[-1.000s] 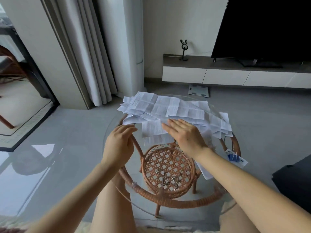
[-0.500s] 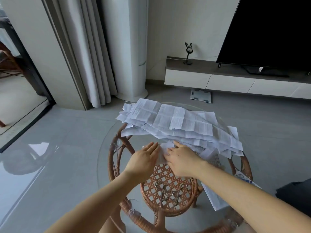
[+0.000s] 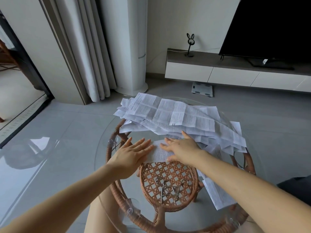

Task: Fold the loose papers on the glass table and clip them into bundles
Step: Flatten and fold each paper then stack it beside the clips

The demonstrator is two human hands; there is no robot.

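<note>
- In the upper left of the frame I see pale curtains (image 3: 87,47) hanging down to the grey floor.
- Left of centre is the near rim of the round glass table (image 3: 101,165), which sits on a rattan frame.
- My left hand (image 3: 133,153) lies flat on the glass. Its fingers are straight and slightly spread, and the fingertips press on the left end of a small folded paper (image 3: 158,153).
- That folded paper lies on the glass at the centre of the frame, between both hands and just below the big pile.
- Below it, through the glass, a woven rattan shelf (image 3: 168,175) holds some metal wire pieces (image 3: 168,189). I cannot tell what kind they are.
- My right hand (image 3: 181,148) is flat too, fingers straight and apart, pressing down on the right part of the folded paper.
- The pile of loose papers (image 3: 176,115) covers the table from upper centre to the right, creased printed sheets overlapping one another.
- Another printed sheet (image 3: 217,194) lies at the lower right, partly hidden by my right forearm.
- In the upper right, a bunny-eared ornament (image 3: 190,42) and a black television (image 3: 269,26) stand on a low cabinet (image 3: 193,71).
</note>
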